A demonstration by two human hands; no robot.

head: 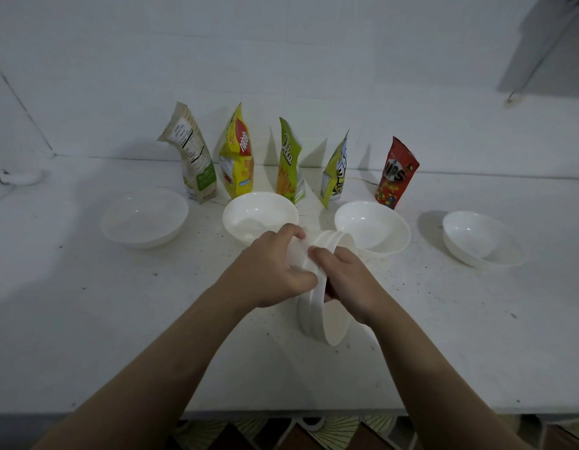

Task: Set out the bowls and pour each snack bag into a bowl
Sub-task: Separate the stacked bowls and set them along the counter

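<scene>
Four round white plastic bowls point(144, 216) stand on the white surface point(119, 319); five sealed snack bags point(237, 154) wait behind. Left hand point(268, 271) and right hand point(346, 280) grip nested white bowls point(317, 313), tilted; pouring not begun.

In front of me stand five snack bags point(287, 160) in a row. Four white bowls point(260, 216) sit on my bench point(119, 336). My two hands point(275, 274) hold nested bowls point(317, 306), seemingly two.

Both hands cover much of the tilted stacked bowls point(317, 306), so their count stays unclear.
</scene>
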